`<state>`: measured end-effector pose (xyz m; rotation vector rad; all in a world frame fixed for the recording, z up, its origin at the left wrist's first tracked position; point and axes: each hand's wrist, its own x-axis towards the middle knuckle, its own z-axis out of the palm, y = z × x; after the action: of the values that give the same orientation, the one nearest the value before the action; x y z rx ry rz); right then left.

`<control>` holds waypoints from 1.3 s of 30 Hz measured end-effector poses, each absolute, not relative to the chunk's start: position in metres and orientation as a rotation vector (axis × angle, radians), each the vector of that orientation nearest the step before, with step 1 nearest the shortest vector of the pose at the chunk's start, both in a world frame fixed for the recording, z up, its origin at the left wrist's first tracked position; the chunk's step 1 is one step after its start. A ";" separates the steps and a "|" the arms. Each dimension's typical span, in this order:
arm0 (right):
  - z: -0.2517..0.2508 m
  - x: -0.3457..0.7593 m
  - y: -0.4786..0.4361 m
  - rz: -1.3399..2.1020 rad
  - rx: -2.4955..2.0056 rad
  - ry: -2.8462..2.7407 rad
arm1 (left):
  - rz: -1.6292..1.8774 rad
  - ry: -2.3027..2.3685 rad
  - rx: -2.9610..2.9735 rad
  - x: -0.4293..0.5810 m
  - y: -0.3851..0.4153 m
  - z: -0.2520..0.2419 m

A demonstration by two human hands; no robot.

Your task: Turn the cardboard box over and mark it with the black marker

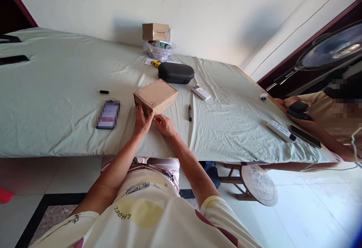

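Observation:
A closed brown cardboard box (157,91) lies on the cloth-covered table in front of me, turned at an angle, with printed patterns on its corners. My left hand (143,121) grips its near left side, thumb by the near corner and fingers against the side face. Just right of that corner is my right hand (165,124), its fingers curled and pinched close to the box edge. Whatever its fingertips hold, if anything, is too small to make out. A black marker (190,112) lies uncapped to the right. Over to the left are a black cap (104,92) and a phone (108,115).
Behind the box sit a black zip case (175,72), a yellow cutter (155,63) and a plastic tub (161,54) with a small carton (155,31) above. A white-grey pack (201,92) lies right. Another person (319,116) sits at the right end; a stool (259,185) stands below.

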<state>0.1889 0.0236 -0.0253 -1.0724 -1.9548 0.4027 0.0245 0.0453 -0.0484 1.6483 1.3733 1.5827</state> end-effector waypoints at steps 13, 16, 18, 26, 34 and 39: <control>-0.007 0.178 0.020 -0.261 -1.250 -2.118 | 1.648 1.350 1.892 0.031 0.037 -0.045; -0.007 0.174 0.018 -0.304 -1.270 -2.176 | 1.673 1.326 1.864 0.031 0.038 -0.044; -0.007 0.176 0.018 -0.333 -1.281 -2.189 | 1.687 1.317 1.850 0.032 0.039 -0.042; -0.014 0.202 0.033 -0.392 -1.520 -1.983 | 1.672 1.273 1.904 0.027 0.037 -0.036; -0.030 0.251 0.053 -0.222 -1.617 -1.533 | 1.781 1.212 1.857 0.021 0.041 -0.037; -0.041 0.247 0.055 -0.120 -1.496 -1.536 | 1.853 1.248 1.798 0.018 0.043 -0.035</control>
<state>0.2469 0.0555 -0.0415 -1.4963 -1.5364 -0.1202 0.0184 0.0428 -0.0348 1.7976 1.2484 1.8535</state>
